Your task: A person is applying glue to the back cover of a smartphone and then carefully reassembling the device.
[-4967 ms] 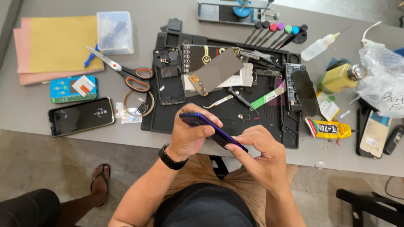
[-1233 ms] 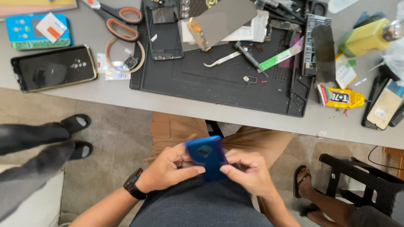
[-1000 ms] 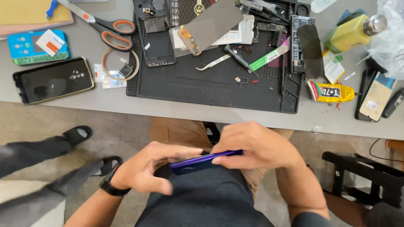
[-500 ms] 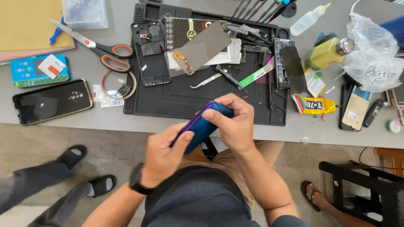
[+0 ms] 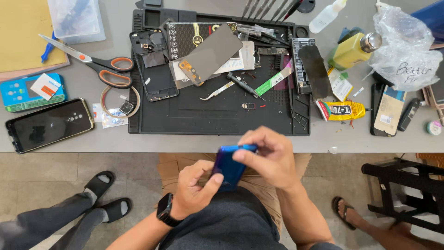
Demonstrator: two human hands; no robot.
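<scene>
Both hands are gripping the blue phone (image 5: 230,165) over the lap, just below the table (image 5: 323,143) edge — left hand (image 5: 194,190) is cupping its lower end, thumb across the back; right hand (image 5: 270,155) is pinching the top edge, wrist bent downward.

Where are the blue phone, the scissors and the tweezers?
blue phone (image 5: 229,166), head view, on its blue back.
scissors (image 5: 113,71), head view, on the orange handles.
tweezers (image 5: 217,91), head view, mid-shaft on the black mat.
</scene>
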